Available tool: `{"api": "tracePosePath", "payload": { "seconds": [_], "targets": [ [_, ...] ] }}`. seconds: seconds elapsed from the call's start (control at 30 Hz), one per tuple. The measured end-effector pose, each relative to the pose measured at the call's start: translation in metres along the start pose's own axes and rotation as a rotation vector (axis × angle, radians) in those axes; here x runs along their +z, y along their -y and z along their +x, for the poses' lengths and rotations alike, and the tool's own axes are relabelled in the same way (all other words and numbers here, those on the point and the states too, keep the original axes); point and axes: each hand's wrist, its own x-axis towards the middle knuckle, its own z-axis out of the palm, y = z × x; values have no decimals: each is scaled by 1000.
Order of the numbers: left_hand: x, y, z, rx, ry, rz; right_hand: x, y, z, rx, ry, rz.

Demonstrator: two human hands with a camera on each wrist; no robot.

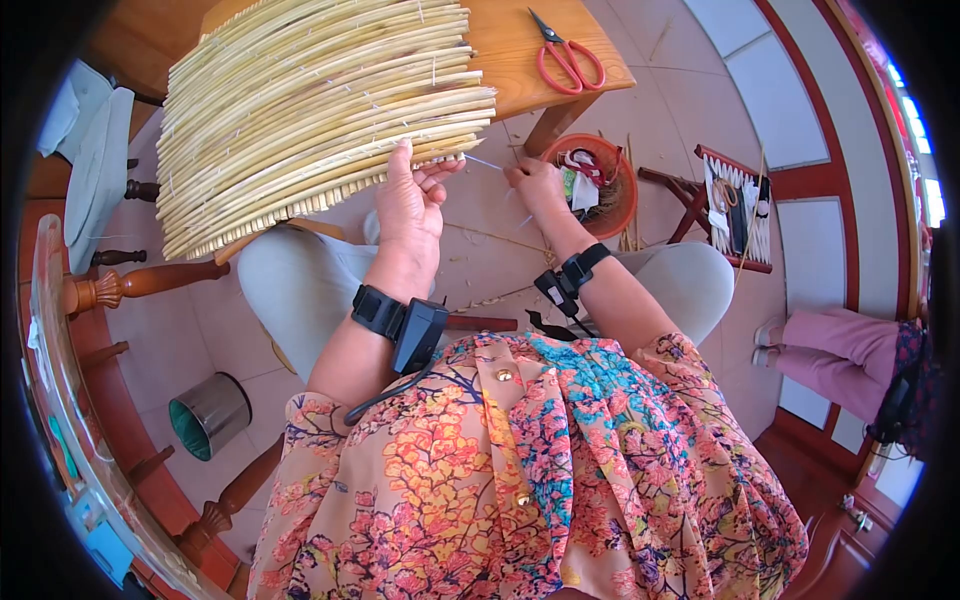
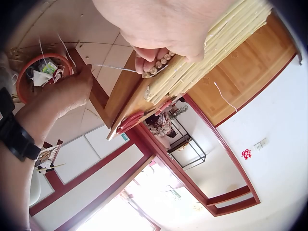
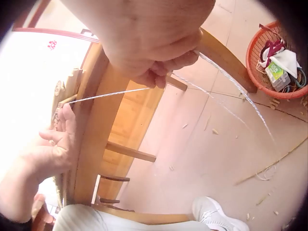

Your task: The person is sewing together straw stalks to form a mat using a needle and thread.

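Observation:
A mat of pale reed stalks, bound with white string, lies on the wooden table and overhangs its front edge. The left hand grips the mat's near edge at its right end, thumb on top and fingers curled beneath around the stalk ends. To the right, the right hand pinches a white string, which runs taut to the mat's corner; loose string ends hang beyond the fingers.
Red-handled scissors lie on the table's right part. An orange basket with scraps stands on the floor beside a folding stool. A metal bin is at lower left. Another person's pink-trousered legs show at right.

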Motion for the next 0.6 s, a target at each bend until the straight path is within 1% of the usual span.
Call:
{"api": "tracePosePath", "payload": {
  "seconds": [0.03, 0.1, 0.13, 0.2, 0.23, 0.27, 0.33, 0.37, 0.43, 0.47, 0.53, 0.57, 0.6],
  "targets": [
    [0, 0, 0, -1, 0, 0, -2, 1, 0, 1, 0, 0],
    [0, 0, 0, 10, 1, 0, -7, 2, 2, -49, -84, -45],
    [0, 0, -1, 8, 0, 1, -11, 3, 3, -48, -83, -45],
    [1, 0, -1, 64, 16, -10, -20, -1, 7, -65, -236, 72],
    [1, 0, -2, 62, 16, -11, -24, -3, 9, -141, -334, 99],
    [0, 0, -2, 60, 15, -9, -31, -8, 9, -140, -335, 98],
    [-2, -1, -1, 56, 13, -9, -55, 1, 4, -177, -371, 372],
    [-3, 0, 0, 57, 13, -19, -67, 9, -1, -174, -371, 369],
    [-6, 2, 1, 52, 14, -29, -93, 32, -13, -296, -420, 446],
    [-8, 2, 2, 42, 32, -67, -100, 39, -15, -294, -425, 443],
    [-9, 3, 4, 30, 53, -105, -108, 51, -19, -373, -409, 464],
    [-10, 3, 5, 40, 62, -103, -109, 55, -20, -375, -408, 465],
    [-10, 2, 5, 50, 70, -100, -110, 57, -20, -327, -367, 549]
  ]
}}
